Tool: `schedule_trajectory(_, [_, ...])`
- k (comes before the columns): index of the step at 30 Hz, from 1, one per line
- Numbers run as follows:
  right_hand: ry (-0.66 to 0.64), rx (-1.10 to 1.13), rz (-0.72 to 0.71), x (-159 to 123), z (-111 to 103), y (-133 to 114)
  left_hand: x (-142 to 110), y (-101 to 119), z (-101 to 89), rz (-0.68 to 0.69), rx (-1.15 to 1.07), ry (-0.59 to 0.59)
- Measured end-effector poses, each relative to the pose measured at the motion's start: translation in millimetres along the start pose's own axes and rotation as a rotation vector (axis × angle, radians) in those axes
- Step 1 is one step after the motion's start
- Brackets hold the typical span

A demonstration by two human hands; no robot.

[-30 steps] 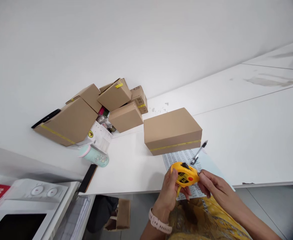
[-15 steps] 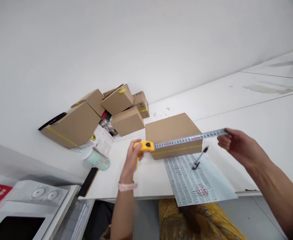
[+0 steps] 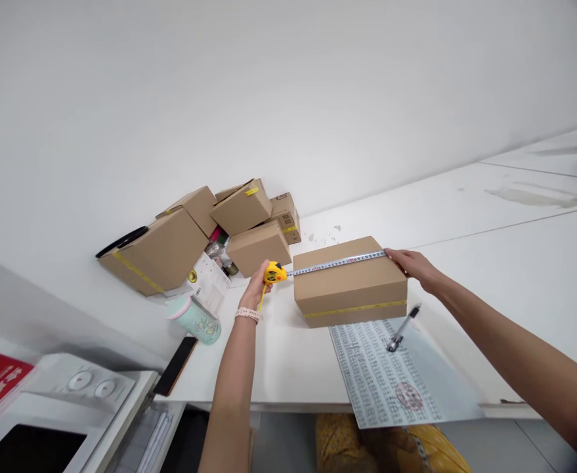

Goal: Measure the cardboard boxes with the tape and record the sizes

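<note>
My left hand [image 3: 258, 286] is closed around the yellow case of a tape measure [image 3: 274, 272], just off the left end of a cardboard box [image 3: 350, 286]. The silver blade stretches across the top of that box. At the box's right edge, my right hand [image 3: 411, 264] pinches the free end of the blade. A strip of yellow tape runs along the box's front side. Under and in front of the box lies a printed sheet [image 3: 386, 374] with a red round stamp, hanging over the table edge. A pen [image 3: 404, 327] rests on the sheet.
Several cardboard boxes [image 3: 258, 248] are stacked against the wall at the back left. Near them are a mint green tumbler [image 3: 197, 320], a white printed packet [image 3: 210, 282] and a dark phone-like slab [image 3: 176, 364]. A white microwave [image 3: 52, 407] stands low at the left.
From in front of my body, my hands moved apart, drawing the blade out of the tape measure. Both then went forward, and the blade now lies over the box top.
</note>
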State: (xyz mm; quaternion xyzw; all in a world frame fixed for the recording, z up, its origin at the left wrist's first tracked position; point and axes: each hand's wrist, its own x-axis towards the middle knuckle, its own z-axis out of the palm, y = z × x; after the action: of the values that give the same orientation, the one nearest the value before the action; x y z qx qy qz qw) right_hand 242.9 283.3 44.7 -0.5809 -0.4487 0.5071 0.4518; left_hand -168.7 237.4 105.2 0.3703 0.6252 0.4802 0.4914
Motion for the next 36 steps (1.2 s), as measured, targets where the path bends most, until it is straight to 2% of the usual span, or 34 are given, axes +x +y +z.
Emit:
schedule_trajectory(5, [-0.043,-0.113,0.051,1,1,3,-2,-4,11.5,0.024,0.028,-0.053])
schedule_trajectory(10, [-0.052,-0.131,0.082,5,3,8,-8,-2,4.0,0.038,0.067,-0.062])
schedule_trajectory(16, [-0.018,-0.061,0.068,6,6,5,-16,-3,-6.8,0.032,0.105,-0.03])
schedule_trajectory(24, [0.004,0.125,-0.022,3,15,-4,-18,-1,-0.8,0.021,0.126,-0.027])
schedule_trajectory(36, [0.03,0.103,-0.051,0,19,-5,-23,-3,-2.4,0.022,0.131,-0.037])
